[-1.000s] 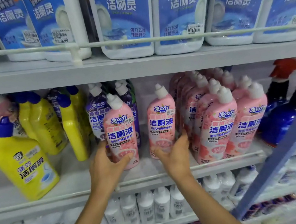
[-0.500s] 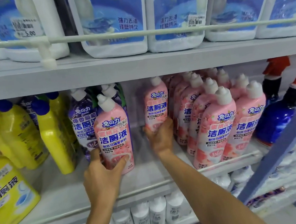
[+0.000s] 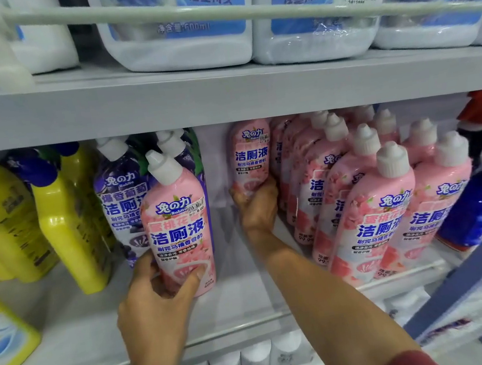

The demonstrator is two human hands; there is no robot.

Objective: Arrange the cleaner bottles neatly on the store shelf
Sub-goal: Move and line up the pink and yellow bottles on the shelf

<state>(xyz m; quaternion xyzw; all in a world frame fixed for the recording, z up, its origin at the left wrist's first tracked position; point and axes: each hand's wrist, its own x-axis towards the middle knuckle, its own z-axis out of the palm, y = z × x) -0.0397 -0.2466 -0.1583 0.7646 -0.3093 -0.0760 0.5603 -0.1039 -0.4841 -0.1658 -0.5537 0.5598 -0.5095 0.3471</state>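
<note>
— Hands?
— My left hand [image 3: 157,303] grasps a pink bottle [image 3: 178,230] at the shelf [image 3: 249,303] front; my right hand [image 3: 257,207] grips a second pink bottle [image 3: 250,156] deep beside the pink row [image 3: 371,226].
— Risk?
— Shoving sideways could topple that row.

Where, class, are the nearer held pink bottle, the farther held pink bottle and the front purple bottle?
Nearer pink bottle [image 3: 180,239]: head view, middle of its front label.
Farther pink bottle [image 3: 251,158]: head view, its front label.
Purple bottle [image 3: 121,204]: head view, its front label.
</note>
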